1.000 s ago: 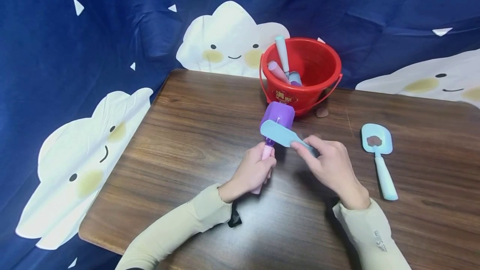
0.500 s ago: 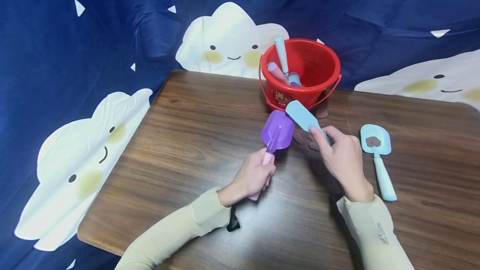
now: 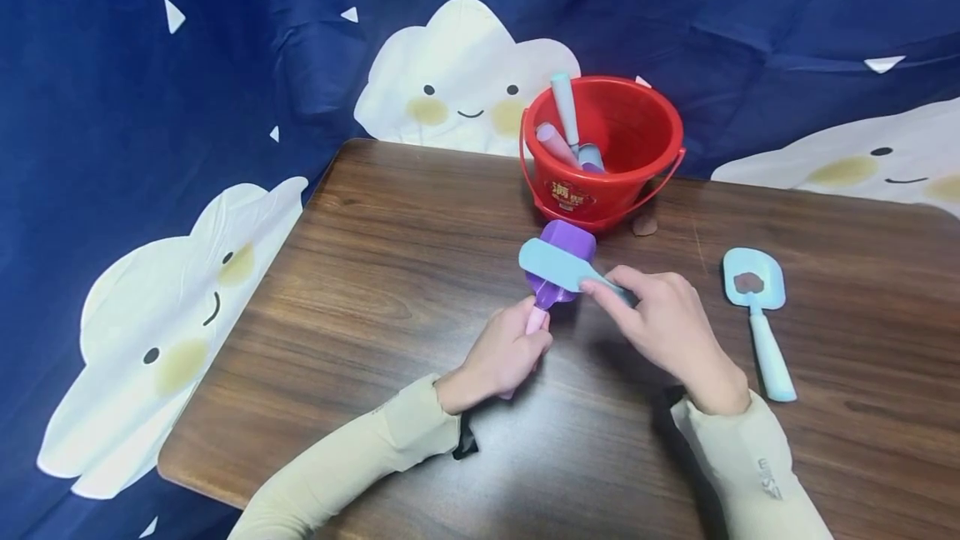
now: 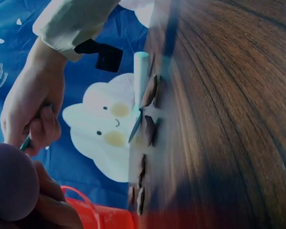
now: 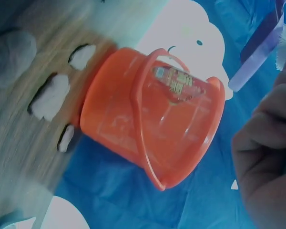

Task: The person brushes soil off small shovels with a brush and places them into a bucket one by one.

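My left hand (image 3: 504, 348) grips the pink handle of a toy shovel with a purple blade (image 3: 573, 238). In the left wrist view the rounded handle end (image 4: 12, 181) sticks out of that fist. My right hand (image 3: 671, 323) pinches a light blue brush (image 3: 553, 263) by its handle. The brush lies crosswise over the purple blade in the head view and hides its middle. White bristles (image 5: 285, 50) show under the brush beside the blade in the right wrist view. Both tools are held above the wooden table (image 3: 390, 240).
A red bucket (image 3: 600, 194) at the back holds several toy tools, handles up. A light blue shovel (image 3: 771, 357) lies at right with a brown flat piece (image 3: 748, 282) on its blade. Several brown flat pieces (image 5: 51, 97) lie on the table before the bucket.
The brush moved off the purple blade toward the bucket, then came back left across it. The purple shovel has shifted slightly toward me. The bucket and light blue shovel stayed put.
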### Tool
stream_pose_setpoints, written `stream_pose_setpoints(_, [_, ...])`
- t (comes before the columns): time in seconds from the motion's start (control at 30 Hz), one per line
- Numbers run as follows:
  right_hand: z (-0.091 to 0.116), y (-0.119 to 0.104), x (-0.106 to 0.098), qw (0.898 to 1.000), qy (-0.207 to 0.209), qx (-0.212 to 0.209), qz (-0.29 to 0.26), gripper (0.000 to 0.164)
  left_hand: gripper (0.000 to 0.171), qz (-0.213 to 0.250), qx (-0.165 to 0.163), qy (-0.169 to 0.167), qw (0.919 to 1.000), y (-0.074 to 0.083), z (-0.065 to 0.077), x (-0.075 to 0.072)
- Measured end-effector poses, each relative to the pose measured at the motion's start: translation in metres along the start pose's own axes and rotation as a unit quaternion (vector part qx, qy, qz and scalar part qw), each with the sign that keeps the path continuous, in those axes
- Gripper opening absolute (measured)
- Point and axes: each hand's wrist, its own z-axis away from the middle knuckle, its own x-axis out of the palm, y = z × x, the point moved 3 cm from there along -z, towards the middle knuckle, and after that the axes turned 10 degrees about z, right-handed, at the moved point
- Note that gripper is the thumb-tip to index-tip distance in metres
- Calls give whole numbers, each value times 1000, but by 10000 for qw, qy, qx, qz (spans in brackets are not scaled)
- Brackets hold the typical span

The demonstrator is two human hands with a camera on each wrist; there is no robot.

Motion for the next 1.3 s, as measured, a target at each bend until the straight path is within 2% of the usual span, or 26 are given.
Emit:
stream_pose_setpoints(0.17, [-1,14,-4,9982,162,547,162,25,9,-479,124,29,9988,0,3,-2])
stream_pose_setpoints(0.27, [-1,21,-7,9954,527,762,261,27,7,-752,257,7,9968,1,4,-3])
stream_pose_setpoints(0.37, [0,25,-10,9913,918,888,320,26,3,-867,382,14,9955,1,3,-3])
stream_pose_setpoints(0.47, [1,26,-10,9899,1080,907,145,24,2,-811,448,70,9957,3,2,-4])
stream_pose_setpoints(0.57, [4,21,-7,9935,937,610,-194,17,4,-256,337,45,9991,2,0,-5])
stream_pose_setpoints(0.63, [7,16,-4,9960,758,263,-405,12,6,387,98,-10,9992,2,-1,-5])
stream_pose_setpoints(0.7, [9,11,0,9968,588,-74,-542,10,8,1057,-212,-69,9942,1,-2,-4])
stream_pose_setpoints(0.8, [11,6,4,9964,414,-344,-651,11,12,1773,-636,-93,9821,0,-3,-4])
stream_pose_setpoints(0.9, [12,7,7,9965,326,-385,-665,11,14,2060,-764,-113,9755,0,-4,-5])
stream_pose_setpoints(1.17, [11,19,12,9973,99,-172,-713,8,17,2401,-713,-296,9677,2,-4,-7])
stream_pose_setpoints(1.3, [10,26,15,9966,171,-135,-799,6,20,2535,-811,-377,9632,3,-3,-8])
